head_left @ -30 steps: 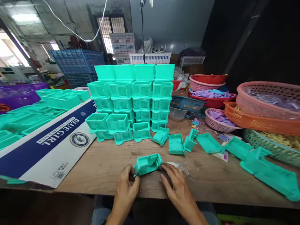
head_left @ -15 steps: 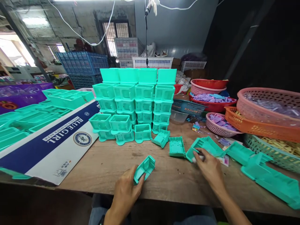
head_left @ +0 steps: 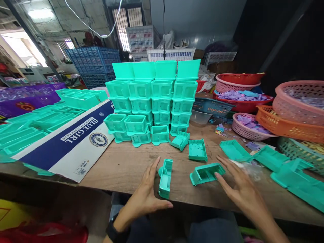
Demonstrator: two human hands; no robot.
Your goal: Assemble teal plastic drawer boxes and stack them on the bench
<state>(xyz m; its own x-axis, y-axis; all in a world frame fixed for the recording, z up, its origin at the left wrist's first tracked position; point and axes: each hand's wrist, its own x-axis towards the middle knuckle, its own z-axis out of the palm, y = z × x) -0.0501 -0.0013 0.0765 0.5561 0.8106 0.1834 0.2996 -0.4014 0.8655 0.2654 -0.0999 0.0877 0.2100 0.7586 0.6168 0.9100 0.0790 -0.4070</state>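
Observation:
My left hand [head_left: 148, 192] is open at the wooden table's [head_left: 126, 168] front edge. Its fingers lie along the left side of a teal plastic part [head_left: 165, 177] that stands on its side, and the thumb reaches under the part's near end. My right hand [head_left: 243, 190] has its fingers spread, and its fingertips touch a second teal part [head_left: 206, 173] lying open side up. A crumpled clear bag [head_left: 249, 167] lies just beyond the right hand.
A tall stack of teal boxes [head_left: 152, 98] stands mid-table, with loose teal parts [head_left: 197, 149] in front. Flat "BLUE GIRL" cardboard [head_left: 68, 145] lies at left beside teal trays [head_left: 30, 128]. Baskets [head_left: 286, 126] of purple pieces crowd the right, and long teal parts [head_left: 301, 182] lie near them.
My left hand has set its teal part down on its side and loosened its hold. My right hand drew a second part from the far right toward me and now rests its fingertips on it.

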